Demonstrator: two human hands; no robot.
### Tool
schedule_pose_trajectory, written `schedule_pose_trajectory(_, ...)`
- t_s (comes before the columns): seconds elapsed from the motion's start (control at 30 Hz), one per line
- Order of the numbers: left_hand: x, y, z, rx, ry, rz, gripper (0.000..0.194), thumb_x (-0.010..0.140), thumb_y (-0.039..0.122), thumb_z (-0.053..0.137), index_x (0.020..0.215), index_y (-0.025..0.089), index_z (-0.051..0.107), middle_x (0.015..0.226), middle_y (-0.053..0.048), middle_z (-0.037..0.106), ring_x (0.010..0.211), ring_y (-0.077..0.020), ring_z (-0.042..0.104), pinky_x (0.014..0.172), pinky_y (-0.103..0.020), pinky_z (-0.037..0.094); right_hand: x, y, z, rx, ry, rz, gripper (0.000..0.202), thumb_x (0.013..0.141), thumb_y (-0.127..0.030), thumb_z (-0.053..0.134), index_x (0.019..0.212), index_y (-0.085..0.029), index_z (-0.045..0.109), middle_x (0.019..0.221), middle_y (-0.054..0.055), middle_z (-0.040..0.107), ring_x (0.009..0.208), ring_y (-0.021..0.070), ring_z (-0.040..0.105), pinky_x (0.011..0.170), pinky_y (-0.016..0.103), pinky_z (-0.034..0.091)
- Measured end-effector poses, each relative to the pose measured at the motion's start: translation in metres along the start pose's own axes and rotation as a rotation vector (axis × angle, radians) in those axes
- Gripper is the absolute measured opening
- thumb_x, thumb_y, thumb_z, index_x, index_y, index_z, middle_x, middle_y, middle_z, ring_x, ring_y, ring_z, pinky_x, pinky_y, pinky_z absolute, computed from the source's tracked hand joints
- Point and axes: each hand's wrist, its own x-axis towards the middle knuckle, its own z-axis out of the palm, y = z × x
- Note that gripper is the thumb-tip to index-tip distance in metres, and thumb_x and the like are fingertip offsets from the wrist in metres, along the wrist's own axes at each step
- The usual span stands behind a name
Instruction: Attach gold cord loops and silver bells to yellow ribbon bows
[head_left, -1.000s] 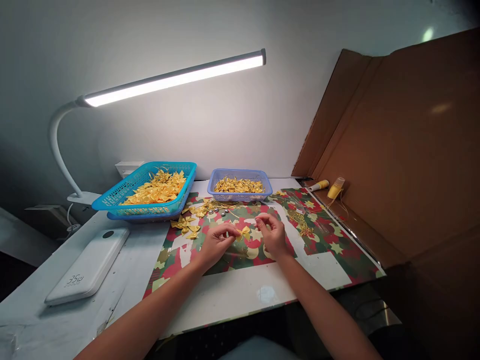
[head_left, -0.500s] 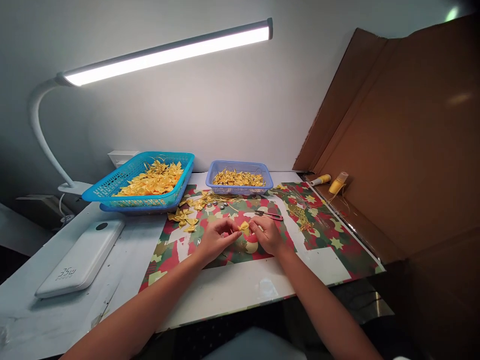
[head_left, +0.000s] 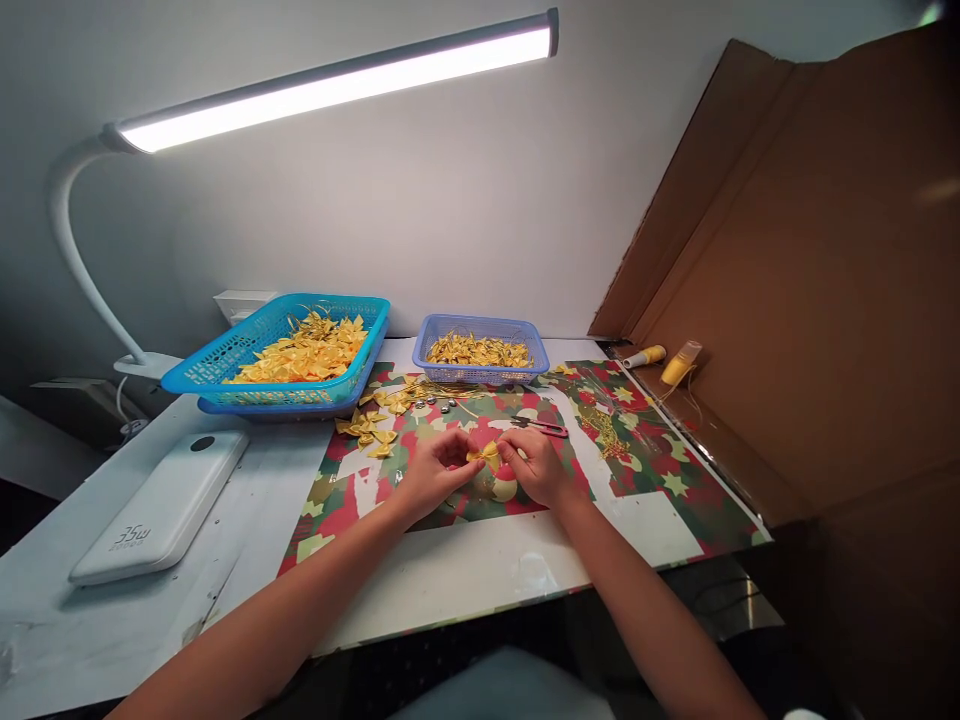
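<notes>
A small yellow ribbon bow [head_left: 486, 456] is pinched between both hands over the patterned sheet. My left hand [head_left: 437, 470] grips its left side between thumb and fingers. On the bow's right side, my right hand [head_left: 534, 466] is closed with its fingertips. Just behind the right hand lies a pair of thread snips [head_left: 541, 427] with pink handles. More yellow bows [head_left: 367, 433] lie loose to the left of my hands. Several small shiny metal pieces [head_left: 445, 406] sit behind the hands, near gold cords [head_left: 427, 393].
A blue basket [head_left: 202, 370] heaped with yellow bows stands back left; a smaller purple basket [head_left: 480, 376] is at the back. A white power bank [head_left: 161, 510] lies left, under a lit lamp [head_left: 337, 85]. Thread spools [head_left: 681, 362] and cardboard [head_left: 780, 250] are at right.
The bow between my fingers shows more of its spread loops now. Both hands stay in nearly the same place; the view has shifted slightly.
</notes>
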Motion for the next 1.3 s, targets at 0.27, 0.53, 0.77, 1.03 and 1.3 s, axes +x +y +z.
schedule_pose_trajectory(0.27,0.0024,-0.0073,-0.001,-0.04,0.007,-0.069,0.031,0.067,0.036,0.078,0.076,0.015,0.057,0.068,0.002,0.056,0.06,-0.0082,0.051,0.054,-0.019,0.042,-0.0003,-0.0046,-0.0064,0.018,0.104,0.053,0.03,0.094,-0.028,0.042,0.065,-0.021,0.048,0.059,-0.001,0.051,0.057,0.0138,0.046,0.06,0.028,0.035)
schedule_pose_trajectory(0.53,0.0029,-0.0088,-0.0007,-0.064,-0.045,-0.063,0.032,0.069,0.036,0.077,0.078,0.014,0.057,0.069,0.003,0.056,0.059,-0.0073,0.051,0.054,-0.019,0.043,-0.0005,-0.0012,-0.0057,0.032,0.022,-0.085,0.004,0.083,-0.022,0.066,0.087,-0.023,0.063,0.092,0.003,0.066,0.088,0.0196,0.057,0.081,0.034,0.042)
schedule_pose_trajectory(0.77,0.0029,-0.0059,0.0006,-0.067,-0.062,-0.057,0.032,0.069,0.038,0.077,0.077,0.014,0.056,0.067,0.004,0.054,0.056,-0.0066,0.048,0.052,-0.018,0.04,-0.0008,0.0021,-0.0011,-0.026,-0.048,-0.049,0.009,0.091,-0.019,0.055,0.083,-0.022,0.058,0.091,0.004,0.063,0.09,0.0201,0.053,0.081,0.036,0.04)
schedule_pose_trajectory(1.03,0.0036,-0.0081,-0.0007,-0.044,-0.032,-0.067,0.032,0.07,0.038,0.076,0.076,0.014,0.056,0.065,0.003,0.053,0.055,-0.007,0.048,0.05,-0.019,0.038,0.0004,-0.001,-0.0022,0.045,-0.053,-0.022,0.012,0.093,-0.019,0.048,0.081,-0.022,0.05,0.089,0.005,0.059,0.087,0.0201,0.051,0.078,0.035,0.041)
schedule_pose_trajectory(1.3,0.0033,-0.0051,0.0,-0.032,-0.021,-0.066,0.03,0.068,0.036,0.076,0.076,0.015,0.055,0.067,0.003,0.054,0.058,-0.0081,0.048,0.053,-0.02,0.039,0.0016,-0.0004,-0.0048,0.031,-0.022,0.016,0.014,0.093,-0.023,0.049,0.079,-0.022,0.052,0.089,0.005,0.061,0.09,0.0205,0.053,0.083,0.036,0.04)
